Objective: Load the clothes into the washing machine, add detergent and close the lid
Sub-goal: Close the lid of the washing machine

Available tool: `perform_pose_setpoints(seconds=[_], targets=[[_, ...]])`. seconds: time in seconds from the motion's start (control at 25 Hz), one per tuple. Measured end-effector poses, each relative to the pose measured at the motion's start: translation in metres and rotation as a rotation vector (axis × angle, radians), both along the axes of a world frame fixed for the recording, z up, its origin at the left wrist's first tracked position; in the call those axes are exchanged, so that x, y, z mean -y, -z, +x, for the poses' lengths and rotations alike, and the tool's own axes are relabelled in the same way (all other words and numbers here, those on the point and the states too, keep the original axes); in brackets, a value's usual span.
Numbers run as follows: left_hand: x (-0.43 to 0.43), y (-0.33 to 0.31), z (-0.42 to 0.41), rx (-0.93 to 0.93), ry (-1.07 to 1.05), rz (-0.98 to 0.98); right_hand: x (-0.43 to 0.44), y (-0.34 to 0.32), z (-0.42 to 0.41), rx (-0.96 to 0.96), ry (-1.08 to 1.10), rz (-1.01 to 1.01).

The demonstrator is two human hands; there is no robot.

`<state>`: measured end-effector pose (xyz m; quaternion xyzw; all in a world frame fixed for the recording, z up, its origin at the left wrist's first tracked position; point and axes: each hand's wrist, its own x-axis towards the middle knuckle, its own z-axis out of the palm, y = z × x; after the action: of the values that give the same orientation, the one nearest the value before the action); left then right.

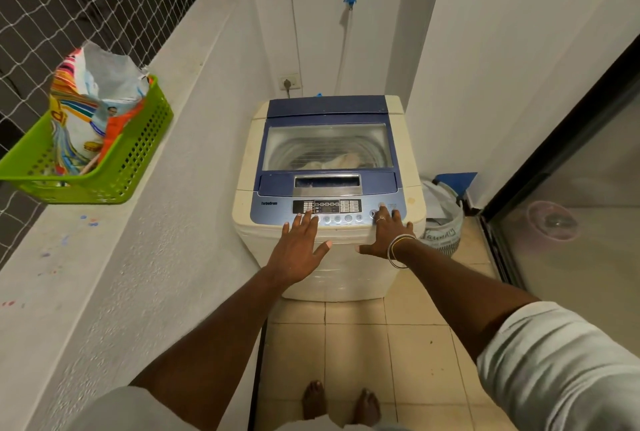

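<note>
On the washing machine [346, 275] the lid [327, 108] is lying shut, with the clothes [341, 161] showing through its window near the front edge. The detergent bag [86, 101] is sitting in the green basket [145, 140] on the ledge [104, 257]. The left hand [299, 243] and right hand [388, 230] are lying flat with fingers spread, holding nothing, along the front edge of the control panel [277, 212]. Leaning weight is likely risking a stray button press.

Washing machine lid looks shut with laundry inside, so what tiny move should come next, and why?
Probably press a button at the right end of the control panel with the right hand, to start the wash. The lid lies flat, clothes show through its window, the detergent bag sits in the green basket, and the left hand lies flat on the panel too.
</note>
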<state>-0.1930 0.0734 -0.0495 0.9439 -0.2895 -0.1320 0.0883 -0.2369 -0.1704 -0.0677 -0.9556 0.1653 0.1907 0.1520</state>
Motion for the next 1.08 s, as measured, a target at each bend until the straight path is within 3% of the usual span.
perform_pose_setpoints(seconds=[0.32, 0.56, 1.08], targets=[[-0.006, 0.004, -0.009, -0.040, -0.008, 0.007, 0.014, -0.043, 0.027, -0.196, -0.166, -0.141], [-0.014, 0.001, -0.009, -0.011, 0.020, 0.009, -0.018, -0.024, -0.011, 0.066, -0.184, -0.167], [-0.005, 0.000, -0.013, -0.003, 0.056, 0.020, -0.077, -0.014, -0.044, 0.107, -0.171, -0.081]])
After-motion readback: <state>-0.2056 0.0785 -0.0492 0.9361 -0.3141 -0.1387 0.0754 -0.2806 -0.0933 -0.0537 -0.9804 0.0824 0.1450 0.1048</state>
